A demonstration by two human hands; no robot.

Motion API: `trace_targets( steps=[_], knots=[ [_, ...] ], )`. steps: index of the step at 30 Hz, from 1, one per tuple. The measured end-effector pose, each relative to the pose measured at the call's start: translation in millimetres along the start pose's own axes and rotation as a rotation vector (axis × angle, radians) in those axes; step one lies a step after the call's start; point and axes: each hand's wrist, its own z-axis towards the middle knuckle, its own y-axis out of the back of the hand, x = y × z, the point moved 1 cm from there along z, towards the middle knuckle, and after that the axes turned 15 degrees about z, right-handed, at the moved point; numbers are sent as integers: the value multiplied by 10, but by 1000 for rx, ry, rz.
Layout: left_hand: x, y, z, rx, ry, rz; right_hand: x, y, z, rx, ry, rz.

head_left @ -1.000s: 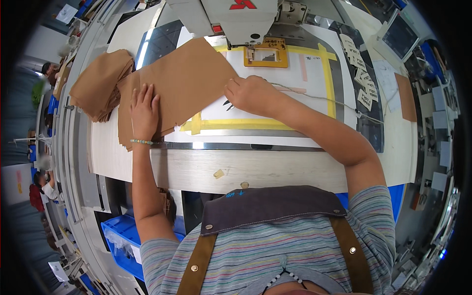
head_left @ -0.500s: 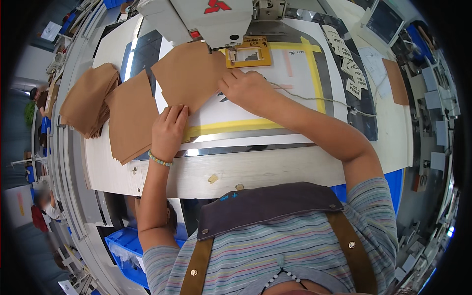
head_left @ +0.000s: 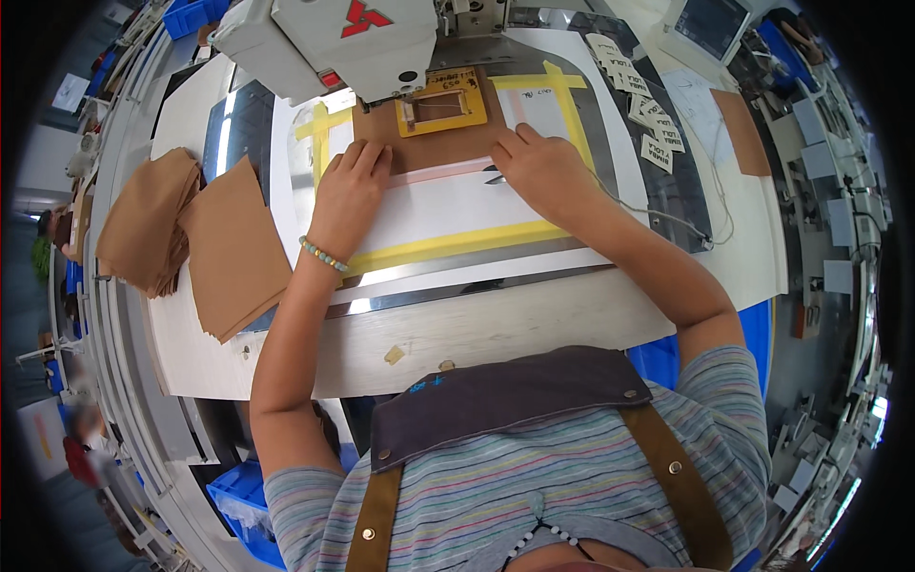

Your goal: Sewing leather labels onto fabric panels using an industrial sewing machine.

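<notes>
A flat brown fabric piece (head_left: 434,150) lies on the white sheet under the head of a white sewing machine (head_left: 367,43). Its far part passes beneath a yellow clamp frame (head_left: 443,107), and brown shows through the frame's window. My left hand (head_left: 355,191), with a beaded bracelet at the wrist, has its fingers closed on the near left corner of the piece. At the near right corner my right hand (head_left: 548,176) grips the edge with bent fingers. The fingertips of both hands are partly hidden. Yellow tape (head_left: 457,244) borders the white sheet (head_left: 419,214).
On the left lie a thick stack of brown pieces (head_left: 143,224) and a thinner brown stack (head_left: 233,253). White printed labels (head_left: 634,100) line the right side. Beyond them are a loose cord (head_left: 658,214), a brown panel (head_left: 740,133) and a screen (head_left: 713,27).
The brown piece has moved right and turned, and now lies under the yellow frame with its near edge along the pink strip. My left hand rose to its corner; my right hand shifted right.
</notes>
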Motion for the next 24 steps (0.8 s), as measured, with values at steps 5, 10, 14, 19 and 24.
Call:
trace_targets(
  steps=[5,10,14,19,24],
  knots=[
    [-169,285,-109,64,94,-123,-65,109,-364,-15,-145,84],
    [-252,250,-287,109,118,-229,-68,-89,-467,-25,-34,301],
    [-284,241,-257,100,92,-290,-66,-97,-519,-57,-56,225],
    [-287,275,-314,51,137,-248,-85,-142,-555,-103,-81,343],
    [-305,316,-329,-10,221,-227,-90,-91,-497,-139,-62,417]
  ],
)
